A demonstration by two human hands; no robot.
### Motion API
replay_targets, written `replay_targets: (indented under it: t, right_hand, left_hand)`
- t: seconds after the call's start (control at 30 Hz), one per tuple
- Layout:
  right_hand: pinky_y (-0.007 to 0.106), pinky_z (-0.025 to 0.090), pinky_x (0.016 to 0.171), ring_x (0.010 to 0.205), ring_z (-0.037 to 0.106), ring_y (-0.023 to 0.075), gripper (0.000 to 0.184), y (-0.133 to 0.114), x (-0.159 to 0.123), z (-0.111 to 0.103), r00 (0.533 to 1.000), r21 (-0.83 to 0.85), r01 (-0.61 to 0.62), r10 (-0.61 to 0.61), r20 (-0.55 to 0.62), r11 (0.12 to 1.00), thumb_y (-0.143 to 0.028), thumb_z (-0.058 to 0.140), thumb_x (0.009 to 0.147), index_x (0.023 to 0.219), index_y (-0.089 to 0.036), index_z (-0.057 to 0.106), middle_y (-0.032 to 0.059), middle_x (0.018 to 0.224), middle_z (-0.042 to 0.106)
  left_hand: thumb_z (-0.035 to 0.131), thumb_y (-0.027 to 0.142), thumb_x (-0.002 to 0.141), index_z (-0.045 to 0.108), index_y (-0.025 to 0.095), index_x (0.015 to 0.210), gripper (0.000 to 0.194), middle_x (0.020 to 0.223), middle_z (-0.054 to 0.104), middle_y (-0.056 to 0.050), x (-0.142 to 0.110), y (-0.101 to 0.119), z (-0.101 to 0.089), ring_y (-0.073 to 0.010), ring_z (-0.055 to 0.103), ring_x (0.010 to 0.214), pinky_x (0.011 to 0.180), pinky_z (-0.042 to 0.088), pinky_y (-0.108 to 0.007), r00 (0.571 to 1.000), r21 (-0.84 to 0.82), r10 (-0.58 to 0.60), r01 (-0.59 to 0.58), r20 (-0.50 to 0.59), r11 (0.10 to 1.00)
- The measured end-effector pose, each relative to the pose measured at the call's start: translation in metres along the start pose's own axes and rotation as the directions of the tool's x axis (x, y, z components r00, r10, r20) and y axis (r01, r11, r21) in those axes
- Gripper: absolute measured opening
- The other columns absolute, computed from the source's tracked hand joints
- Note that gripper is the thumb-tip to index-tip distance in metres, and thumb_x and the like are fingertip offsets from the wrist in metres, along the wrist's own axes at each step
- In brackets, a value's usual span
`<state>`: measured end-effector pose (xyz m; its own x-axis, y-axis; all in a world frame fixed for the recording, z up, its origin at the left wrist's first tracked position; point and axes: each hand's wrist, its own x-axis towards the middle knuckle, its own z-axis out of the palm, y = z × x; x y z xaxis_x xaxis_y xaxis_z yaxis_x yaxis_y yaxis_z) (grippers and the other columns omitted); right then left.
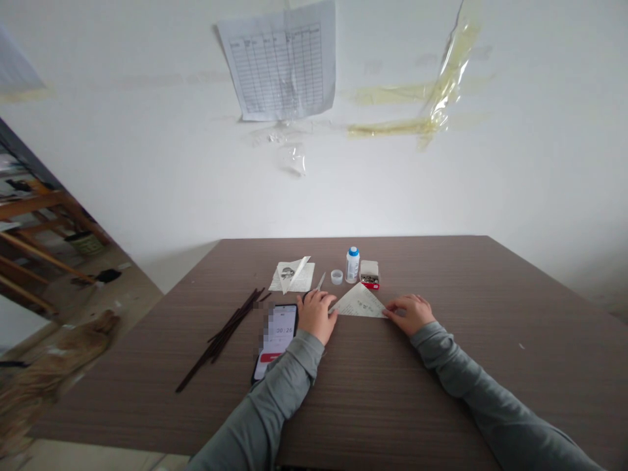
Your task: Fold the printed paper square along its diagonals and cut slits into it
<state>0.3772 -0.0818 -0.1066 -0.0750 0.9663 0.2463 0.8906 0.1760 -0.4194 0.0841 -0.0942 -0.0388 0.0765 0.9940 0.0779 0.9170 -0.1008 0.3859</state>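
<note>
A sheet of printed paper folded into a triangle (360, 303) lies on the table, its point facing the wall. My right hand (411, 314) pinches its right corner between thumb and fingers. At the left corner rests my left hand (316, 317), fingers apart and bent down toward the table; whether it touches the paper is hard to tell. Just beyond my left fingers, scissors (320, 281) lie partly hidden by the hand. Behind the triangle stand a white bottle with a blue cap (352, 265), a small clear cup (336, 277) and an open red box of small metal pieces (369, 280).
A phone with a running timer (282, 333) lies beside my left forearm. Farther left are several thin dark sticks (226, 333). More printed paper (305, 278), partly folded, sits toward the wall. The brown table (466, 392) meets a white wall carrying a taped sheet (284, 65).
</note>
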Motion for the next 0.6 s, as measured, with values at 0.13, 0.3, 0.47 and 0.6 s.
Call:
replay_targets:
  t: [0.13,0.3,0.47,0.6]
  right_hand:
    - [0.069,0.054,0.147,0.143,0.09,0.0385,0.036,-0.0034,-0.0024,-0.0008,0.999,0.009,-0.016,0.017,-0.044,1.0,-0.039,0.072,0.117,0.092,-0.039,0.099,0.005,0.124,0.102]
    - [0.071,0.055,0.145,0.141,0.09,0.0383,0.047,-0.0074,-0.0061,-0.0018,0.998,0.02,0.008,-0.007,-0.065,1.0,-0.043,0.067,0.121,0.085,-0.037,0.097,0.0051,0.118,0.101]
    - [0.081,0.055,0.142,0.142,0.089,0.0433,0.042,-0.0076,-0.0082,-0.0018,0.998,-0.003,0.043,-0.044,-0.04,0.999,-0.048,0.068,0.118,0.095,-0.037,0.101,0.0083,0.124,0.1]
    - [0.084,0.056,0.141,0.144,0.088,0.0451,0.036,-0.0066,-0.0081,-0.0041,0.998,-0.026,0.062,-0.062,-0.01,0.998,-0.047,0.072,0.114,0.097,-0.037,0.101,0.0077,0.125,0.1]
  left_hand:
    - [0.073,0.018,0.124,0.101,0.033,0.14,0.035,0.171,0.089,-0.011,0.0022,-0.0024,-0.0005,-0.0407,0.07,0.176,0.156,0.046,-0.081,1.0,0.01,-0.002,0.002,-0.001,1.0]
    - [0.072,0.026,0.128,0.103,0.035,0.117,0.034,0.169,0.092,-0.004,0.0028,-0.0028,0.0006,-0.0381,0.071,0.175,0.156,0.048,-0.078,1.0,0.073,-0.01,0.01,0.001,0.997]
    - [0.074,0.027,0.128,0.104,0.028,0.11,0.035,0.173,0.09,-0.009,-0.0002,-0.0009,0.0003,-0.0419,0.069,0.178,0.158,0.043,-0.08,0.999,0.075,0.01,-0.013,0.037,0.997]
    - [0.074,0.028,0.129,0.105,0.027,0.113,0.035,0.176,0.088,-0.011,0.0001,-0.0019,-0.0013,-0.0433,0.067,0.181,0.158,0.042,-0.083,0.998,0.084,0.015,-0.02,0.066,0.996]
